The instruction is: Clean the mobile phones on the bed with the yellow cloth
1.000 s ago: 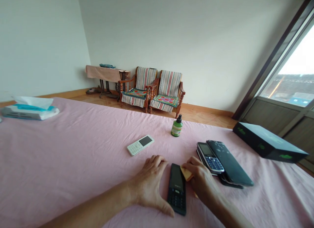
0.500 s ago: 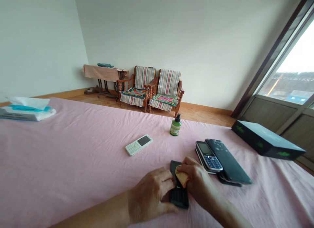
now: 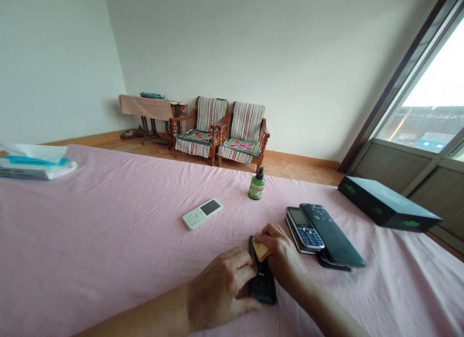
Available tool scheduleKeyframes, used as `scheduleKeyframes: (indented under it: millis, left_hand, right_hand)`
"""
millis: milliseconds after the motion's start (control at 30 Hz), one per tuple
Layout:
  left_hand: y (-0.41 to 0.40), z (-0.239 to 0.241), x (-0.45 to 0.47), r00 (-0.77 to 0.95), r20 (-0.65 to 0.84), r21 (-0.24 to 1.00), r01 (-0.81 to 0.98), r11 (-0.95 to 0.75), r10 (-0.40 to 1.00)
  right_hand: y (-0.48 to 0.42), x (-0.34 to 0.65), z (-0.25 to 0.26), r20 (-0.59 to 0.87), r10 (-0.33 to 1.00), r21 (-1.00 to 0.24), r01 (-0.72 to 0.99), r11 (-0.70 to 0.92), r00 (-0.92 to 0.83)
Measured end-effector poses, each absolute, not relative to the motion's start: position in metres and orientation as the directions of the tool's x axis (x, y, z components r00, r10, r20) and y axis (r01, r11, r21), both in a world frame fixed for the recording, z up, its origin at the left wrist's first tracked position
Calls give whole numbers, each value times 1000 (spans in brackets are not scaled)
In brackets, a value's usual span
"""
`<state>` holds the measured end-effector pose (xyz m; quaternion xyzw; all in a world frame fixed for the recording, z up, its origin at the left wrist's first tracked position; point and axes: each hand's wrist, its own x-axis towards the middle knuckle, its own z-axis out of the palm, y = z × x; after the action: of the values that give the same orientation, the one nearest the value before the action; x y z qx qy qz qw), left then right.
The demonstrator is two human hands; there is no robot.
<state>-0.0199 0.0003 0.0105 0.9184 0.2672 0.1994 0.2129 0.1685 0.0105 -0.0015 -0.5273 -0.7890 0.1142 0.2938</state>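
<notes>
Cloth (image 3: 261,251) moved farther onto dark phone (image 3: 263,289) | between both hands (image 3: 222,285)

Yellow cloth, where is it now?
In the head view, just right of lower centre: the yellow cloth is in the right hand, over the upper part of the dark phone, with the left hand at its left edge.

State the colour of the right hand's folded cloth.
The folded cloth is pale yellow, showing best in the head view.
</notes>
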Motion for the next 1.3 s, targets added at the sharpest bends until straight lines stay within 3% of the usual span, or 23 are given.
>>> scheduleKeyframes:
  millis: [500,1000,1200,1300]
  left_hand:
    - [-5,12,-18,756,238,516,433,-739,609]
    - [-9,7,-16,722,287,414,499,-761,629]
    - [-7,2,-18,731,321,361,493,-791,602]
    - [-8,5,-17,731,318,369,492,-789,604]
  right_hand:
    - [11,166,-4,383,864,-507,708,492,-326]
    - [4,167,2,343,862,-585,634,506,-372]
    - [13,167,-2,390,859,-534,679,504,-331]
    - [6,166,2,358,863,-566,652,504,-356]
